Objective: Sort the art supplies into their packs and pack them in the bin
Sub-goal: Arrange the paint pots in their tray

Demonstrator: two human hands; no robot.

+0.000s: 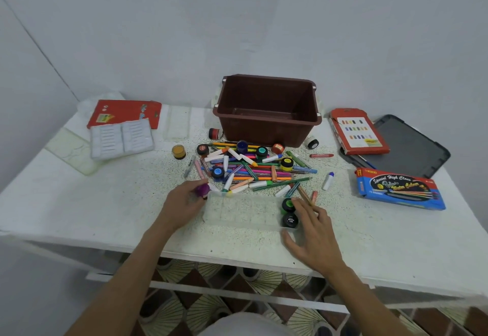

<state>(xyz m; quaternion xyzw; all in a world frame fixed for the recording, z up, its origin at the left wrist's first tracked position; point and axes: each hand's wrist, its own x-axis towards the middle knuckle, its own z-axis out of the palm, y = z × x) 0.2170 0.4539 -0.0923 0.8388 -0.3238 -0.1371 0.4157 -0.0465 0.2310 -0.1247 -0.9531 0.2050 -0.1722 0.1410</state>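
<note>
At the far left of the white surface [79, 203] lies a red pack [124, 112], with a clear ribbed tray [121, 139] overlapping its near edge. The left hand [182, 203] comes next, its fingers curled round a purple paint pot [202, 190] held just at the left end of a clear plastic tray [243, 211]. Behind that tray a heap of pens, crayons and paint pots [250, 169] lies loose in front of the brown bin [266, 110]. A green pot [287, 204] and a black pot [290, 220] sit in the tray's right end. The right hand [314, 232] is there too, fingers straight and spread, holding nothing. Further right a blue watercolour box [398, 190] lies near a second red pack [360, 132].
</note>
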